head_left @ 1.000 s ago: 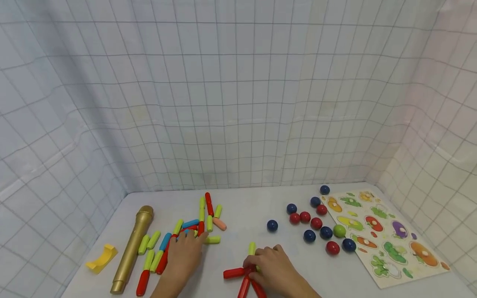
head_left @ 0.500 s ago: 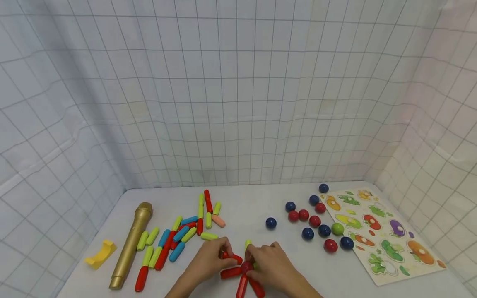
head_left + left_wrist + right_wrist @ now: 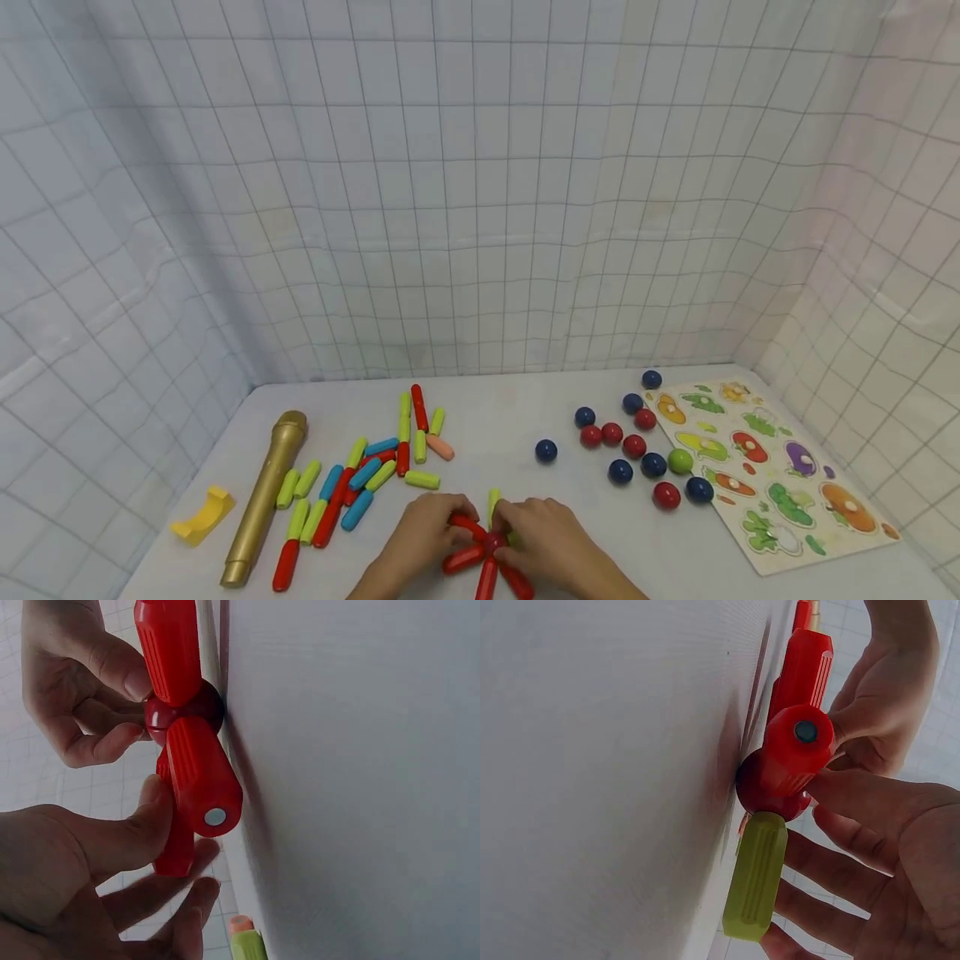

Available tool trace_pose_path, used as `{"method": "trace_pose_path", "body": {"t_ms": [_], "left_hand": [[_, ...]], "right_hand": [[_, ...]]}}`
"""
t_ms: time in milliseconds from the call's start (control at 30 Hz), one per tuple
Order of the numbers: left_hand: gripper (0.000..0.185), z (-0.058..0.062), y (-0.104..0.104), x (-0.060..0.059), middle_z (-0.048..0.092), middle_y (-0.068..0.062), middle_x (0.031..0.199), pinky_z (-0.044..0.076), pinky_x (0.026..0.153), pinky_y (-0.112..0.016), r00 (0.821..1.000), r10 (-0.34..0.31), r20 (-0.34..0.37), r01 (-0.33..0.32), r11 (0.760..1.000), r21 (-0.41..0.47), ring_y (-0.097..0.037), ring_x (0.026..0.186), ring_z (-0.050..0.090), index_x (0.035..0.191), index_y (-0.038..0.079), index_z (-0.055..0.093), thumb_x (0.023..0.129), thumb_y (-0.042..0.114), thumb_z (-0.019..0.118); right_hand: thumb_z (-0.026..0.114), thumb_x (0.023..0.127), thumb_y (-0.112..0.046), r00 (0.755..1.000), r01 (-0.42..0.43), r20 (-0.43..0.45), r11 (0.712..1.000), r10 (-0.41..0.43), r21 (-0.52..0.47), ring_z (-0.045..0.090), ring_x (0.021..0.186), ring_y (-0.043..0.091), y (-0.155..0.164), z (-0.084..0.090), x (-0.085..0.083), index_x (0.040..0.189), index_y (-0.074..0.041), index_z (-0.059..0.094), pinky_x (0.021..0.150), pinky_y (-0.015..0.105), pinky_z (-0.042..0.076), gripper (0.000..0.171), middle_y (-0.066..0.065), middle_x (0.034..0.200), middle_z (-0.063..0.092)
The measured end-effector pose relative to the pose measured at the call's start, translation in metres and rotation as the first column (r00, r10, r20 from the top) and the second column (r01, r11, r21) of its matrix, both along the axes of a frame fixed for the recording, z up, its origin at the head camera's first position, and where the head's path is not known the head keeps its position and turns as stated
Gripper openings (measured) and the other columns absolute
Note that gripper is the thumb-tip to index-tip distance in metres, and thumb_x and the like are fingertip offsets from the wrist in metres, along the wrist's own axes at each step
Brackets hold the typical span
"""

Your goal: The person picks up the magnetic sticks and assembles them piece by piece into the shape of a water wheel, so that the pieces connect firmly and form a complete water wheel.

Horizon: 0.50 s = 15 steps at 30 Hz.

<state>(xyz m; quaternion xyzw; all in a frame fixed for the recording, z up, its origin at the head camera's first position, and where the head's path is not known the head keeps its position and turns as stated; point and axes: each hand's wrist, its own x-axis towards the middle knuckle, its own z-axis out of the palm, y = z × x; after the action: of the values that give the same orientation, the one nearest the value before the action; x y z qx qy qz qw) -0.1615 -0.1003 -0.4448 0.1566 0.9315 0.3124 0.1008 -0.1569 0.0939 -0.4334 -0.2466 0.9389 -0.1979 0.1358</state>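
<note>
A red ball lies near the table's front edge with several red sticks and one green stick radiating from it. My left hand pinches a red stick joined to the ball, thumb on top and fingers beneath. From the other side my right hand holds the ball between thumb and curled forefinger. In the right wrist view the ball rests against the table, with the green stick and a red stick pointing out of it.
A pile of coloured sticks lies to the left, beside a gold microphone and a yellow curved block. Red, blue and green balls sit at the right, next to a fruit puzzle board. Gridded cloth walls enclose the table.
My left hand left the stick pile and came right to the red ball with a red stick, which now sits on the ball. The right hand stayed at the ball.
</note>
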Motion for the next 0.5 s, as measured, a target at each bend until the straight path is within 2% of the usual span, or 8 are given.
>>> {"method": "trace_pose_path", "body": {"t_ms": [100, 233, 333, 500], "left_hand": [[0.011, -0.001, 0.003, 0.002, 0.058, 0.004, 0.084, 0.04, 0.069, -0.027, 0.998, 0.015, -0.067, -0.02, 0.997, -0.079, -0.013, 0.08, 0.047, 0.092, 0.016, 0.076, 0.08, 0.016, 0.078], [0.014, -0.001, 0.006, 0.004, 0.05, 0.001, 0.085, 0.039, 0.067, -0.025, 0.998, 0.03, -0.051, -0.036, 0.993, -0.114, -0.014, 0.08, 0.043, 0.094, 0.014, 0.077, 0.081, 0.01, 0.076], [0.018, 0.0, 0.009, 0.006, 0.05, 0.002, 0.085, 0.041, 0.065, -0.023, 0.999, -0.006, -0.053, -0.001, 0.992, -0.129, -0.012, 0.076, 0.044, 0.099, 0.014, 0.075, 0.082, 0.008, 0.074], [0.019, 0.004, 0.015, 0.012, 0.055, 0.006, 0.083, 0.047, 0.065, -0.023, 0.997, -0.065, -0.03, 0.06, 0.99, -0.131, -0.008, 0.07, 0.045, 0.106, 0.015, 0.067, 0.087, 0.017, 0.071]], "right_hand": [[0.075, 0.083, -0.029, 1.0, -0.007, -0.002, 1.0, 0.007, 0.011, 0.045, 0.062, 0.003, -0.001, -0.001, 0.001, 0.092, -0.025, 0.064, 0.062, 0.019, 0.039, 0.014, -0.017, 0.072, 0.057], [0.074, 0.085, -0.03, 0.999, -0.005, 0.034, 1.0, 0.005, 0.008, 0.046, 0.063, 0.003, -0.002, -0.002, 0.003, 0.092, -0.025, 0.065, 0.063, 0.019, 0.04, 0.012, -0.017, 0.075, 0.058], [0.073, 0.085, -0.031, 0.999, -0.005, 0.039, 1.0, 0.005, 0.011, 0.047, 0.064, 0.003, -0.002, -0.002, 0.003, 0.092, -0.026, 0.065, 0.065, 0.02, 0.04, 0.013, -0.017, 0.075, 0.057], [0.072, 0.086, -0.031, 0.999, -0.027, 0.019, 1.0, 0.027, -0.004, 0.048, 0.066, 0.001, -0.001, -0.002, 0.003, 0.096, -0.026, 0.066, 0.067, 0.02, 0.044, 0.013, -0.018, 0.079, 0.061]]}}
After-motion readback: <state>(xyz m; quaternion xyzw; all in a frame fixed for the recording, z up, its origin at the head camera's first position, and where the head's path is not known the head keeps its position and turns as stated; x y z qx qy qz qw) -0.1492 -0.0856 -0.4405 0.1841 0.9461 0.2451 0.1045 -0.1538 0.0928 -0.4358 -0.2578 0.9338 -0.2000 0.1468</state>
